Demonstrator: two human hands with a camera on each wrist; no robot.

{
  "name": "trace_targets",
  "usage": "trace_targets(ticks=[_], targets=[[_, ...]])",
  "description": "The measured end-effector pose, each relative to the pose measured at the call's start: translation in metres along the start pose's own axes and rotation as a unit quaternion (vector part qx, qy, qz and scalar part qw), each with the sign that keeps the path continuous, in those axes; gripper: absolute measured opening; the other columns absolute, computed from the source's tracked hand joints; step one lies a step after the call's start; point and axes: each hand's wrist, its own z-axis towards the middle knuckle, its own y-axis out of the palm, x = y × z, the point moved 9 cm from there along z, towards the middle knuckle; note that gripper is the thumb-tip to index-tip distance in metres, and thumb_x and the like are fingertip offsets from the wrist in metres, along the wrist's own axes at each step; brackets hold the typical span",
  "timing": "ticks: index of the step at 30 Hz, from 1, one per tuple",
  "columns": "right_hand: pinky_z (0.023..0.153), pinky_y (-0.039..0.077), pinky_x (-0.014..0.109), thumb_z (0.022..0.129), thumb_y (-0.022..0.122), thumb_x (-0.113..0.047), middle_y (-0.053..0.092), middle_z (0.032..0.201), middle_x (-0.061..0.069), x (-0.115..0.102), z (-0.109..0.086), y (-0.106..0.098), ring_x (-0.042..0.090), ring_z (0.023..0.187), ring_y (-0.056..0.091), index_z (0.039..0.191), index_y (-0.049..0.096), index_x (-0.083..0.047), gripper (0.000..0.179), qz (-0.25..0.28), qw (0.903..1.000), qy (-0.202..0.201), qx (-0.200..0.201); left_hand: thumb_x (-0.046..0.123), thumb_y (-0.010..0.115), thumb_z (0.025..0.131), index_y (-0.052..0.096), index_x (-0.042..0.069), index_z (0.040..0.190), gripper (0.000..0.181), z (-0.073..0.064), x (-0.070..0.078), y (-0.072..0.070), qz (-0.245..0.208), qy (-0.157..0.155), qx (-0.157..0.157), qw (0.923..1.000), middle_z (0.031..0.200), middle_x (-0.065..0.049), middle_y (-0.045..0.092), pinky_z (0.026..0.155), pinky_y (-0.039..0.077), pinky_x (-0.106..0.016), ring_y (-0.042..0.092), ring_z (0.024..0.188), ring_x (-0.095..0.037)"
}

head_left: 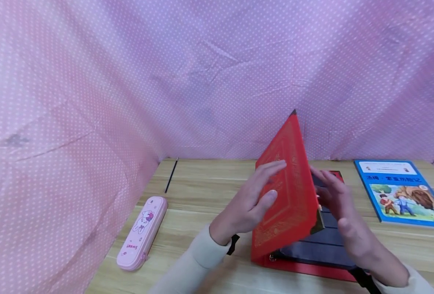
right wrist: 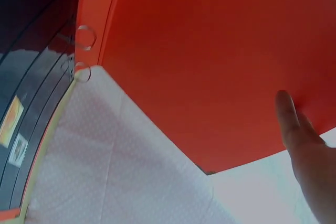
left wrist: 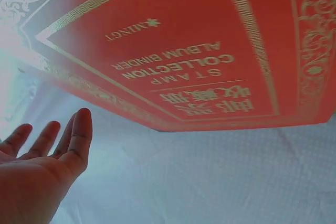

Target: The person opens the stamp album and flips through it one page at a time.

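A red stamp album (head_left: 294,192) with gold print and dark metal corners rests on the table, its front cover raised at a steep tilt. My left hand (head_left: 248,204) is by the outer face of that cover with fingers extended; whether it touches is unclear. On the inner side, my right hand (head_left: 353,228) has its fingers against the plain red face (right wrist: 199,77), near the free edge. Black pocket pages (head_left: 316,249) lie under the cover, held by metal rings (right wrist: 86,38). Small stamps (right wrist: 13,121) show in the pockets.
A blue picture-covered book (head_left: 404,194) lies at the right of the wooden table (head_left: 198,183). At the left are a pink pencil case (head_left: 141,234) and a thin dark pencil (head_left: 171,175). A pink dotted cloth (head_left: 202,81) hangs behind and at the left.
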Motion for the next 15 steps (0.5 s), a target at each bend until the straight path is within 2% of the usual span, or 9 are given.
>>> trace_targets(ticks=[3,6,11,15], targets=[[0.097,0.038,0.023,0.101,0.033,-0.025,0.015,0.152,0.021,0.005,-0.002,0.013,0.028,0.130,0.032,0.148,0.008,0.003,0.061,-0.039,0.9978,0.050,-0.019,0.038,0.030,0.099,0.032,0.007,0.145,0.055,0.001,0.008,-0.005,0.017,0.014,-0.006,0.9997,0.148,-0.004,0.030,0.104,0.034,-0.033,0.028,0.134,-0.016],[0.096,0.039,0.024,0.102,0.030,-0.028,0.018,0.152,0.018,0.009,-0.003,0.029,0.025,0.131,0.032,0.149,0.011,-0.001,0.058,-0.086,0.9912,0.083,-0.057,0.034,0.031,0.100,0.035,0.007,0.144,0.052,0.000,0.015,-0.011,0.029,0.026,-0.004,0.9992,0.148,-0.006,0.030,0.106,0.032,-0.033,0.028,0.134,-0.016],[0.097,0.042,0.034,0.101,0.033,-0.023,0.019,0.154,0.008,0.017,-0.007,0.053,0.017,0.133,0.031,0.150,0.019,-0.013,0.052,-0.155,0.9705,0.131,-0.130,0.034,0.027,0.102,0.044,0.006,0.138,0.049,-0.005,0.021,-0.025,0.048,0.025,0.010,0.9985,0.144,-0.007,0.036,0.106,0.031,-0.034,0.032,0.132,-0.018],[0.097,0.042,0.039,0.098,0.038,-0.016,0.018,0.156,0.000,0.026,-0.013,0.065,0.015,0.135,0.030,0.151,0.022,-0.020,0.055,-0.164,0.9576,0.170,-0.165,0.036,0.023,0.104,0.050,0.004,0.132,0.050,-0.011,0.023,-0.038,0.079,0.034,0.026,0.9959,0.141,-0.009,0.041,0.106,0.031,-0.037,0.036,0.130,-0.020]])
